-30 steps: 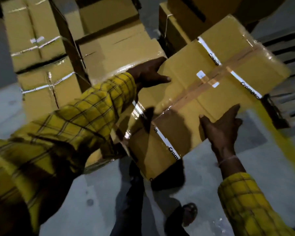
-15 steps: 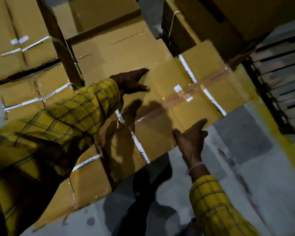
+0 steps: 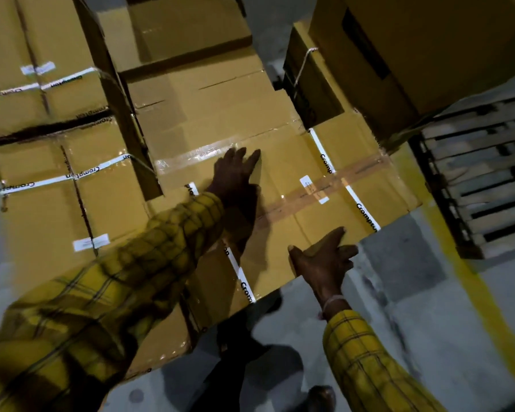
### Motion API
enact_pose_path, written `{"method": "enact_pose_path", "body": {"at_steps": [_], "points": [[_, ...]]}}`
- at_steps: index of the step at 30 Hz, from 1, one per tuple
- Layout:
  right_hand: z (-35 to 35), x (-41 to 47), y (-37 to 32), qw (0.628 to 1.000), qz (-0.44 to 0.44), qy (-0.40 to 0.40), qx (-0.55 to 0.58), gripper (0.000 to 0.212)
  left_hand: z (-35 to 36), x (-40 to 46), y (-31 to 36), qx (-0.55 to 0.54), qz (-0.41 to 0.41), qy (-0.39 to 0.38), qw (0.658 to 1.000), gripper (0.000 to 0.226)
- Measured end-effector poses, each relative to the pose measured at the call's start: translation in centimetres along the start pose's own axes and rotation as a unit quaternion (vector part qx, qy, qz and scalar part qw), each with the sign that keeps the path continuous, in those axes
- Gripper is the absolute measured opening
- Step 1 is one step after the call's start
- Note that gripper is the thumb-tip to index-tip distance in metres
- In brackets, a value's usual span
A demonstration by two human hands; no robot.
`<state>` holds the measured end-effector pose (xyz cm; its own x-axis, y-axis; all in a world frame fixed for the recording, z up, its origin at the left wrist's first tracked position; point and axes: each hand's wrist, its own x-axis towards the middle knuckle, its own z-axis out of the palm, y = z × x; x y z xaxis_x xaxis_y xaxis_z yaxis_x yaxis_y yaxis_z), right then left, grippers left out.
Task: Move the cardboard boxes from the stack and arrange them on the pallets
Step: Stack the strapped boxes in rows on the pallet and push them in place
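A taped cardboard box (image 3: 309,209) with white printed straps lies in the middle of the view, next to other stacked boxes (image 3: 72,188). My left hand (image 3: 235,173) lies flat on its top near the far edge, fingers straight. My right hand (image 3: 321,260) is at its near right edge, thumb on the top face and fingers down the side. The box's near corner juts out over the grey floor.
More cardboard boxes are stacked at the left (image 3: 42,93) and behind (image 3: 197,93); a large box (image 3: 414,55) looms at the upper right. A wooden pallet (image 3: 488,173) lies on the floor at right, beside a yellow floor line (image 3: 470,278).
The box has gone down and away from me, from a tilted lift to lying level among the stack. My left hand moved from its far edge onto its top.
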<state>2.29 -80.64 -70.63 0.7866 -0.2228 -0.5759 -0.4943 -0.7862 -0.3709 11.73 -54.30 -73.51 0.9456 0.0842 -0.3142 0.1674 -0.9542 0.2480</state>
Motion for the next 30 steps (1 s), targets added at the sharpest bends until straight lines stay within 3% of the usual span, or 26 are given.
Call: {"method": "enact_pose_path", "body": {"at_steps": [2, 4, 7, 12, 16, 20, 22, 24, 27, 30], "points": [[0.0, 1.5, -0.4, 0.993, -0.055, 0.044, -0.094, 0.128, 0.9, -3.4, 1.2, -0.025, 0.005, 0.015, 1.000, 0.093], [0.0, 3.1, -1.8, 0.963, -0.167, 0.098, -0.188, 0.117, 3.4, -6.6, 2.1, -0.043, 0.023, 0.064, 0.997, 0.090], [-0.4, 6.2, -4.0, 0.917, -0.303, 0.075, -0.247, 0.098, 6.5, -9.1, 2.0, -0.055, 0.023, 0.101, 0.993, 0.079], [-1.2, 10.8, -9.5, 0.803, -0.494, 0.013, -0.332, 0.083, 8.1, -12.0, 3.2, -0.032, -0.013, 0.136, 0.990, 0.086], [0.0, 12.2, -13.4, 0.716, -0.576, -0.030, -0.392, 0.084, 8.6, -13.2, 4.6, -0.078, -0.091, 0.131, 0.984, 0.090], [0.7, 13.5, -15.5, 0.687, -0.589, -0.050, -0.423, 0.083, 9.7, -15.6, 8.2, -0.186, -0.171, 0.168, 0.953, 0.085], [0.8, 13.8, -16.1, 0.673, -0.597, -0.054, -0.434, 0.084, 10.1, -17.0, 11.1, -0.268, -0.201, 0.251, 0.908, 0.070], [1.0, 13.7, -16.5, 0.661, -0.604, -0.050, -0.442, 0.084, 10.0, -18.5, 13.9, -0.354, -0.232, 0.344, 0.839, 0.050], [1.4, 13.7, -16.7, 0.654, -0.602, -0.036, -0.456, 0.084, 9.6, -21.0, 17.7, -0.417, -0.327, 0.394, 0.751, 0.015], [1.9, 13.6, -16.9, 0.656, -0.600, -0.030, -0.457, 0.082, 10.2, -22.6, 19.9, -0.519, -0.447, 0.338, 0.646, 0.040]]}}
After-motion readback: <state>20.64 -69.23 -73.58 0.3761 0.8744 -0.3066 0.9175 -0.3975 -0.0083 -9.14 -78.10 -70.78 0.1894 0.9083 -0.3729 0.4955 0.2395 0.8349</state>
